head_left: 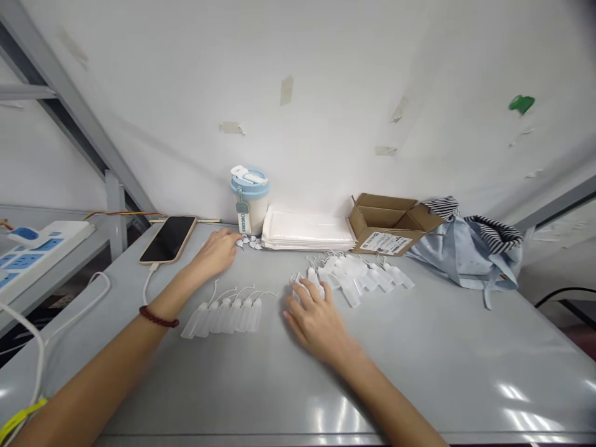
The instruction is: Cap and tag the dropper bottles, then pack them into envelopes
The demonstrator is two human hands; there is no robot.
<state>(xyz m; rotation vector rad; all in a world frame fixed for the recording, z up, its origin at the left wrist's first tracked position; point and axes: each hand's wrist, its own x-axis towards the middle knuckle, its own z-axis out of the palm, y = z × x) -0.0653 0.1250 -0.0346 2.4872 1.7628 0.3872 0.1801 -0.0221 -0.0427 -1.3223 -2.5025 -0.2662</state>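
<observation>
At the back of the table my left hand [218,253] bends its fingers together beside several small white-grey pieces [251,242]; what lies under its fingertips is hidden. My right hand [315,318] rests with fingers spread and slightly curled at the near left edge of a loose pile of small translucent plastic bottles [349,270] with thin white tails. Its fingertips touch or nearly touch the closest ones. Between my arms, a row of similar translucent bottles [226,316] lies side by side, tails pointing away from me.
Along the wall stand a blue-lidded cup [254,202], a stack of white packets [307,230], an open cardboard box [386,226] and a light blue cloth bag [465,251]. A phone [168,239] on a white cable and a power strip [40,251] are at left.
</observation>
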